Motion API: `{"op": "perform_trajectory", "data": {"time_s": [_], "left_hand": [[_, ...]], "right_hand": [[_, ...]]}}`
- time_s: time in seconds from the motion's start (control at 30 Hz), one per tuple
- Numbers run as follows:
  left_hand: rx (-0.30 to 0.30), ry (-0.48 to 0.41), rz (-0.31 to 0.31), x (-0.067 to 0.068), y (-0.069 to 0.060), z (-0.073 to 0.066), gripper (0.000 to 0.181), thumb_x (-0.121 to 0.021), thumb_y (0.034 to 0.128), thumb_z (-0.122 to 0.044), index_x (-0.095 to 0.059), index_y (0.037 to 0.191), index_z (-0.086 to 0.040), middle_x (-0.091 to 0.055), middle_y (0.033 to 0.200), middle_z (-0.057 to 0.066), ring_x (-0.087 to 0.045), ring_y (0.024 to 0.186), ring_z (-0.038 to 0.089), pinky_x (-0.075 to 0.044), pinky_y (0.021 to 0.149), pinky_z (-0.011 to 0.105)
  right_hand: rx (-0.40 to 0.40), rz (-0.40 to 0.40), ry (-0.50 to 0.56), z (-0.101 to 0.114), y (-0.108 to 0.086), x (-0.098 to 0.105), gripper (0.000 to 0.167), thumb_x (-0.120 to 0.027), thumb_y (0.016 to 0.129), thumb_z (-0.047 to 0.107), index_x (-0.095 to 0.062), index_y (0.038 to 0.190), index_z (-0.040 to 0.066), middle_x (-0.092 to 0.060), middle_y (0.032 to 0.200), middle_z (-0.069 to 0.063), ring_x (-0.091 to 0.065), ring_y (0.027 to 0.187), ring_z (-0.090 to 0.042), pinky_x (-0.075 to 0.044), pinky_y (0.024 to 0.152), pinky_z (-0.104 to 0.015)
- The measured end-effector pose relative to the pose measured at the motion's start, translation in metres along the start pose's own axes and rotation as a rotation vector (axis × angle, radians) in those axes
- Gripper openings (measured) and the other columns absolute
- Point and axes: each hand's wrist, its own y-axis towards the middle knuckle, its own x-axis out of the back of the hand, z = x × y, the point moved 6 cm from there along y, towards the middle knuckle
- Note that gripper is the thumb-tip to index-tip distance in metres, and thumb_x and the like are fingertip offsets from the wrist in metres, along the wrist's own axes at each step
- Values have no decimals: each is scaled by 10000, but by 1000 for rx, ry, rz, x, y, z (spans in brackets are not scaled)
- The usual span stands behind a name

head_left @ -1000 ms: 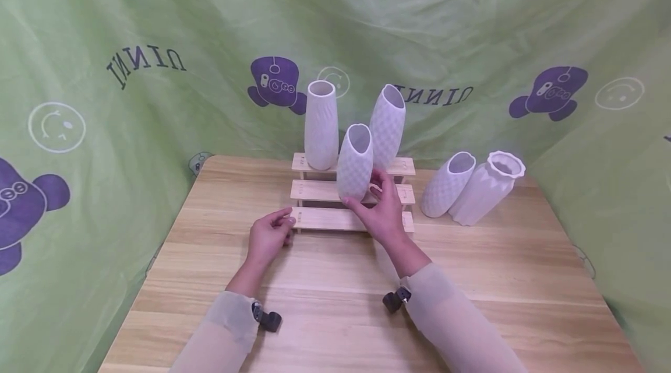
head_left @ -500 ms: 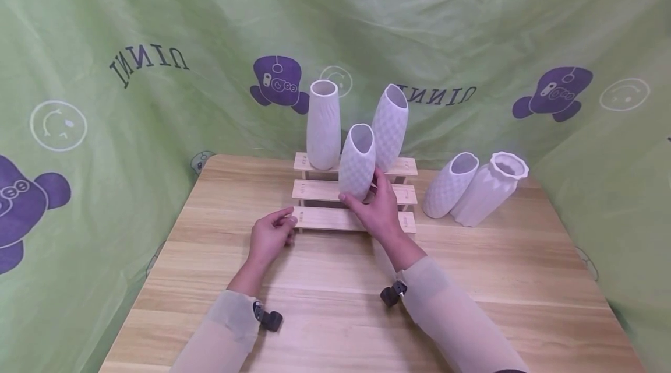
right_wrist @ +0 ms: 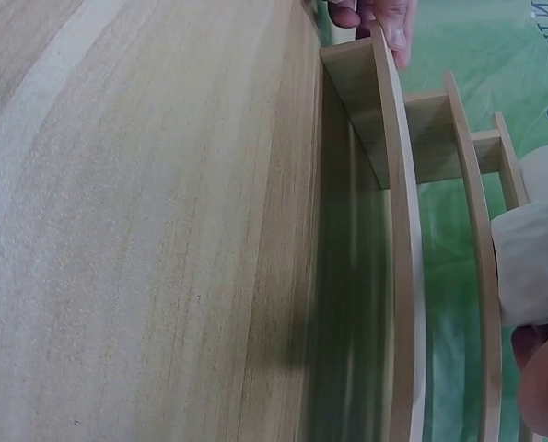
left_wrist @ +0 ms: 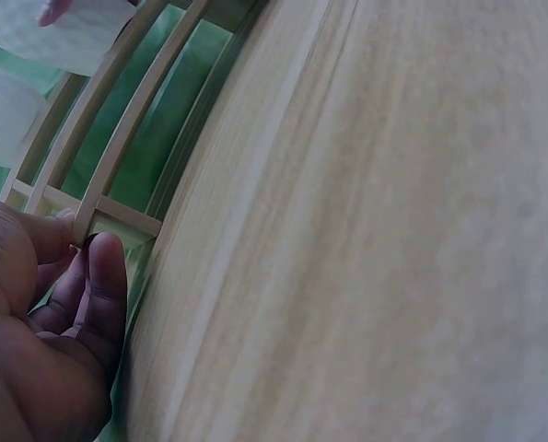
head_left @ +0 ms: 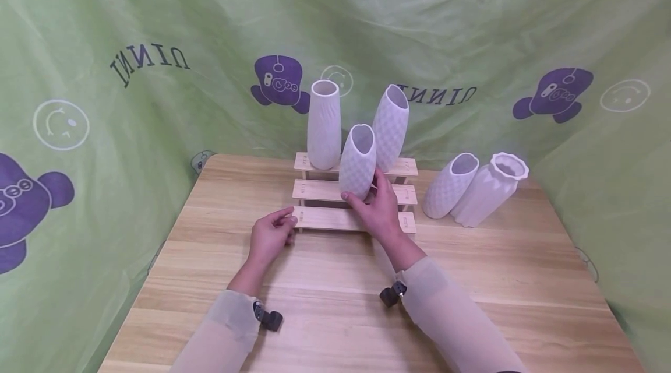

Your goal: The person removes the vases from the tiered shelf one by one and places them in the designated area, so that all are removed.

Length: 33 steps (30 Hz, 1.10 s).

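A three-step wooden stand (head_left: 327, 218) is on the table. At its left end, my left hand (head_left: 269, 238) pinches the edge of the lowest step; in the left wrist view the thumb and a finger (left_wrist: 108, 276) meet at that corner. My right hand (head_left: 381, 211) holds the lower part of a white vase (head_left: 356, 172) with a diamond-patterned surface, upright on the middle step. The vase base (right_wrist: 536, 267) appears against that step in the right wrist view. On the top step stand a tall white vase (head_left: 324, 128) at left and another diamond-patterned vase (head_left: 390, 128) at right.
Right of the stand, a diamond-patterned vase (head_left: 448, 186) and a white vase with a wavy rim (head_left: 487, 195) stand side by side on the wooden table (head_left: 325, 315). A green printed cloth (head_left: 419, 17) hangs close behind and along both sides.
The whole scene has shifted slightly in the head view. My right thumb sits slightly higher on the vase than a second ago. My left hand stays at the stand's corner.
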Motion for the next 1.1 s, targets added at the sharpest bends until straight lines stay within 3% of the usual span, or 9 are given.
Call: {"op": "perform_trajectory", "data": {"time_s": [0.57, 1.1], "left_hand": [[0, -2, 3, -3, 0, -1, 327, -770, 937, -73, -732, 1259, -30, -751, 931, 125, -680, 607, 211, -662, 565, 330], [18, -5, 8, -1, -1, 0, 342, -767, 945, -79, -719, 1281, -40, -744, 968, 138, -687, 643, 211, -671, 592, 336]], "right_hand": [[-8, 14, 3, 0, -6, 8, 891, -919, 815, 213, -421, 1546, 102, -541, 1393, -124, -610, 1236, -299, -566, 1064, -356], [-8, 6, 3, -1, -16, 18, 798, -917, 814, 218, -485, 1475, 95, -594, 1303, -105, -671, 1122, -298, -646, 889, -383]]}}
